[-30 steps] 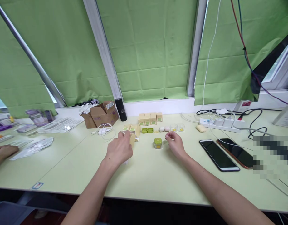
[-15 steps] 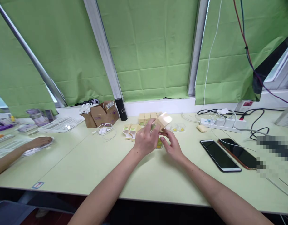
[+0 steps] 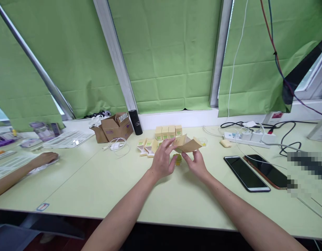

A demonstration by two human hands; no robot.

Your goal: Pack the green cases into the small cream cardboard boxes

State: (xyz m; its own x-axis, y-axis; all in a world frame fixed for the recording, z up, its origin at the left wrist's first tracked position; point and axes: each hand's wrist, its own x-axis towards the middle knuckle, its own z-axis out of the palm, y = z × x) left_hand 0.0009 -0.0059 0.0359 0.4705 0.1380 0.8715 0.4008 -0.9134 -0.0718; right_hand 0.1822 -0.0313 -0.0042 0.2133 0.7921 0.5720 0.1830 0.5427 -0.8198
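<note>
Between my two hands is a small tan cardboard box [image 3: 188, 145], unfolded with its flaps spread. My left hand [image 3: 163, 158] has its fingers on the box's left edge. From the right and below, my right hand [image 3: 196, 165] grips its lower edge. Under the cardboard, a small clear container with yellow-green contents [image 3: 178, 159] stands on the table. Left of my hands lie two opened, folded cartons [image 3: 147, 147] with green labels. Behind them stands a row of several closed small boxes [image 3: 168, 131]. Another clear container [image 3: 203, 141] is partly hidden by the cardboard.
Two phones [image 3: 246, 173] lie at right, near a power strip [image 3: 248, 137] with plugs and cables. At back left are a brown carton [image 3: 116, 127], a black bottle [image 3: 135, 122] and a white charger with cable [image 3: 115, 145]. Another person's hand [image 3: 47, 158] rests at far left.
The box has opened out from a compact, tilted shape into spread flaps and sits slightly further right. My left hand has lowered slightly, uncovering the row of closed boxes.
</note>
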